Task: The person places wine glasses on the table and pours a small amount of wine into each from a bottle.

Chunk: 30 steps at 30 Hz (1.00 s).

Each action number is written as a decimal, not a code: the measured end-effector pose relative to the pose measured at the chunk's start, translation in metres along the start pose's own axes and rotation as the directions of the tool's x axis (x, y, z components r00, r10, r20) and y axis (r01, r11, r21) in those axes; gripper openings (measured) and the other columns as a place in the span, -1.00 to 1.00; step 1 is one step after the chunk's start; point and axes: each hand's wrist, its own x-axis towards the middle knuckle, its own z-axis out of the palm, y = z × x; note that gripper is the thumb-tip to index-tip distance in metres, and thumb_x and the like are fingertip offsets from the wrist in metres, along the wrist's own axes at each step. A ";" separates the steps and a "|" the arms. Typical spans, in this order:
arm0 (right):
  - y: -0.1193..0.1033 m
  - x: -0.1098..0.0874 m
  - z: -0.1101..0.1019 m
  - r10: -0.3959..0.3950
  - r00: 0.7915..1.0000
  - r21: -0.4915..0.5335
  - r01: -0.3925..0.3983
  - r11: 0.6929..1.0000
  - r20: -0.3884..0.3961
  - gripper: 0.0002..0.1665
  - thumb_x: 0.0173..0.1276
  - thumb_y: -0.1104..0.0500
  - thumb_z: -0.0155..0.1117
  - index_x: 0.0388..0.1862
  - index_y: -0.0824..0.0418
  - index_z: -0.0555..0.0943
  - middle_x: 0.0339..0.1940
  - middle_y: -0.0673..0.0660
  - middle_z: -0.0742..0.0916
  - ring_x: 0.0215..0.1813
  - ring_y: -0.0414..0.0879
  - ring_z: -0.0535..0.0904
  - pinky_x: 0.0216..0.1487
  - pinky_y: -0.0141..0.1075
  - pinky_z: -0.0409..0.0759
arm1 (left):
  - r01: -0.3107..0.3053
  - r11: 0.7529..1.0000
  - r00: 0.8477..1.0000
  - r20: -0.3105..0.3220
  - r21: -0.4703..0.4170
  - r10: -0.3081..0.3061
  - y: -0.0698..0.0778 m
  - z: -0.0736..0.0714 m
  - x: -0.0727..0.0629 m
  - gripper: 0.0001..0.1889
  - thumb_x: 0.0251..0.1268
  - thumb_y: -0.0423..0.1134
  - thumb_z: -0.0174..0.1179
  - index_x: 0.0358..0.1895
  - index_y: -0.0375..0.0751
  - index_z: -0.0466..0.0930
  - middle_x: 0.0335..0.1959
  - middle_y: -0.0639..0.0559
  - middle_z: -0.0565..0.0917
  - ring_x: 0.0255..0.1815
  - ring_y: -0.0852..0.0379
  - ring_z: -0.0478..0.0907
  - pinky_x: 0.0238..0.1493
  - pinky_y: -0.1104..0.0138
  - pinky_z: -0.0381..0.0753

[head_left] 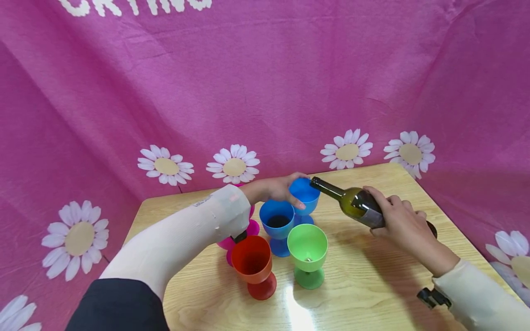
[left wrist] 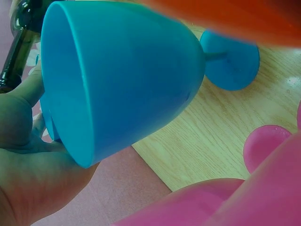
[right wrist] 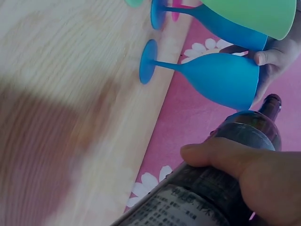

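My right hand (head_left: 401,225) grips a dark green wine bottle (head_left: 356,203) by its body. The bottle is tilted, its mouth at the right rim of the far blue goblet (head_left: 305,195). With thumb and fingers on either side, my left hand (head_left: 281,188) holds that goblet near its rim; its foot appears to be on the table. Whether liquid is flowing, I cannot tell. A nearer blue goblet (head_left: 276,220) contains dark liquid. In the left wrist view, this nearer blue goblet (left wrist: 136,70) hides part of the left hand (left wrist: 42,174). The right wrist view shows the bottle's printed label (right wrist: 174,207).
In front stand a red goblet (head_left: 251,262), dark inside, and a light green goblet (head_left: 307,248). Pink goblets (head_left: 253,227) are partly hidden under my left forearm. The wooden table (head_left: 352,285) meets a pink cloth (head_left: 265,92) with daisies at its back edge.
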 end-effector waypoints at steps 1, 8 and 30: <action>0.000 0.000 -0.001 0.001 1.000 -0.005 -0.001 1.000 0.006 0.33 -0.05 0.13 0.73 0.62 -0.15 0.13 0.03 0.51 0.55 -0.08 0.41 0.50 -0.37 0.00 0.29 | 0.001 1.000 1.000 0.000 0.000 -0.001 0.000 0.000 0.000 -0.05 0.25 -0.16 0.46 0.63 0.24 0.07 0.61 -0.17 0.12 0.59 -0.30 0.09 0.41 -0.19 0.41; 0.002 0.002 -0.010 -0.034 0.999 -0.082 0.037 0.996 0.038 0.30 -0.06 0.12 0.73 0.60 -0.15 0.16 -0.07 0.45 0.57 -0.14 0.38 0.51 -0.43 0.06 0.35 | 0.009 1.000 1.000 -0.010 0.010 -0.009 0.001 0.001 0.000 -0.05 0.27 -0.17 0.44 0.64 0.25 0.05 0.63 -0.15 0.10 0.60 -0.29 0.08 0.43 -0.21 0.36; -0.001 0.011 -0.036 -0.108 0.989 -0.245 0.131 0.961 0.106 0.21 -0.07 0.08 0.69 0.53 -0.06 0.20 -0.25 0.35 0.58 -0.31 0.26 0.53 -0.58 0.01 0.40 | -0.003 1.000 1.000 0.005 0.010 0.003 0.001 0.001 -0.001 -0.05 0.28 -0.17 0.43 0.64 0.23 0.05 0.63 -0.17 0.10 0.60 -0.31 0.07 0.45 -0.24 0.32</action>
